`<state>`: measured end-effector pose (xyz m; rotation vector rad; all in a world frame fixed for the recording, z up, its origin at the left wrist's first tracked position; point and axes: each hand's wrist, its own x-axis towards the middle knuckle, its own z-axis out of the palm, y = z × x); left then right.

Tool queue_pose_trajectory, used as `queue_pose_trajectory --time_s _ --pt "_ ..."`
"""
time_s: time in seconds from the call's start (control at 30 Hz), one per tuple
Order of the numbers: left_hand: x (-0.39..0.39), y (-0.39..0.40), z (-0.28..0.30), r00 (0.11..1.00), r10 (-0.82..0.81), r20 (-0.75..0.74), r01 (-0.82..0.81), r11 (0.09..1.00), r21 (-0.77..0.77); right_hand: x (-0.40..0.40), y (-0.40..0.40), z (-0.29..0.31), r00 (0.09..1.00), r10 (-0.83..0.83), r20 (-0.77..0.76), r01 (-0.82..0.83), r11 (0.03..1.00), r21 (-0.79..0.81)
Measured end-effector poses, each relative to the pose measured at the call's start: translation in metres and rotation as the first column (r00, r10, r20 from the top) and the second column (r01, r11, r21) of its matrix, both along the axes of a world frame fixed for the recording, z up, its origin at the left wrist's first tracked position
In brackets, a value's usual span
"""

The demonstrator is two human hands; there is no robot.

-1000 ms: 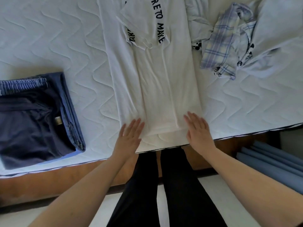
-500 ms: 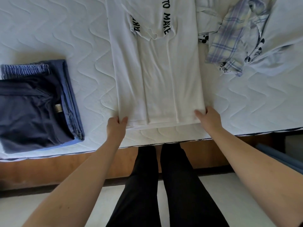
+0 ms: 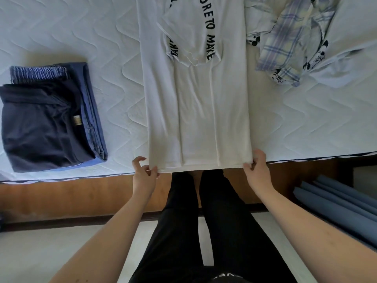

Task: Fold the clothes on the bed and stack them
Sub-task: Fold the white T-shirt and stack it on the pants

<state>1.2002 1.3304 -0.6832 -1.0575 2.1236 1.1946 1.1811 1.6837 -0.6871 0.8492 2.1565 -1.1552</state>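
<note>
The white T-shirt (image 3: pixel 195 111) lies flat on the bed (image 3: pixel 306 123), folded into a long narrow strip, its sides and a sleeve turned in over the middle. Its long axis runs straight away from me: hem at the near edge of the mattress, chest print with black letters up at the far end, running out of the top of the view. The hem sits right at the mattress edge, just overhanging it, directly above my legs.

My left hand (image 3: pixel 143 173) pinches the near left corner of the hem between thumb and forefinger, the other fingers curled loosely above it. My right hand (image 3: pixel 257 168) grips the near right corner, fingers curled round the cloth. Both hands are at the bed's edge, arms reaching in from below.

Bare quilted mattress shows on both sides of the strip. To the left, a wide clear band separates the shirt from the folded stack (image 3: pixel 49 123): dark navy garment on top, blue pieces under it, a striped waistband showing at the far side. The stack sits close to the near edge, well apart from the shirt.

To the right, near the shirt's far end, a loose heap of clothes (image 3: pixel 295 41) lies unfolded: a plaid piece, pale cloth with small black prints. It lies just beside the shirt's right edge up there.

Below the mattress edge, the wooden bed frame (image 3: pixel 61 201), and pale blue rolls (image 3: pixel 336 205) on the floor at right.
</note>
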Motion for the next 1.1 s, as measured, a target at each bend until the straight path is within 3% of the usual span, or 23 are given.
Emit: queue_pose_trajectory --time_s 0.1,0.17,0.27,0.33,0.4,0.57,0.67,0.83,1.0,1.1 --pt "0.007 -0.002 0.003 0.977 -0.214 0.012 0.214 0.977 0.007 0.008 0.003 0.004 0.961 0.272 -0.057 -0.271 0.962 0.025" --pt "0.008 -0.004 0.001 0.912 -0.41 0.002 0.41 0.911 -0.038 0.006 0.004 0.004 0.855 0.518 -0.029 -0.508 0.847 0.153" --pt "0.001 -0.005 -0.004 0.815 -0.579 0.032 0.57 0.789 -0.229 -0.002 0.004 -0.002 0.745 0.665 -0.053 -0.613 0.714 0.339" --pt "-0.007 -0.005 -0.005 0.777 -0.629 0.026 0.599 0.725 -0.341 -0.009 0.005 -0.005 0.71 0.699 -0.082 -0.619 0.676 0.4" --pt "-0.014 -0.008 -0.003 0.784 -0.621 -0.024 0.556 0.719 -0.417 -0.016 0.006 -0.005 0.676 0.728 -0.118 -0.623 0.649 0.437" --pt "-0.03 -0.013 0.015 0.767 -0.629 -0.128 0.519 0.724 -0.454 -0.035 0.014 0.013 0.565 0.784 -0.257 -0.581 0.599 0.55" --pt "-0.039 -0.015 0.037 0.711 -0.681 -0.172 0.545 0.689 -0.478 -0.049 0.02 0.037 0.56 0.773 -0.298 -0.522 0.608 0.597" --pt "-0.053 -0.03 0.094 0.554 -0.761 -0.338 0.637 0.649 -0.416 -0.066 0.031 0.09 0.494 0.738 -0.46 -0.529 0.675 0.514" --pt "-0.077 -0.043 0.154 0.482 -0.841 -0.246 0.704 0.539 -0.463 -0.08 0.043 0.136 0.542 0.696 -0.471 -0.52 0.718 0.462" --pt "-0.084 -0.05 0.18 0.31 -0.909 -0.279 0.759 0.413 -0.503 -0.078 0.042 0.158 0.532 0.715 -0.454 -0.546 0.7 0.461"
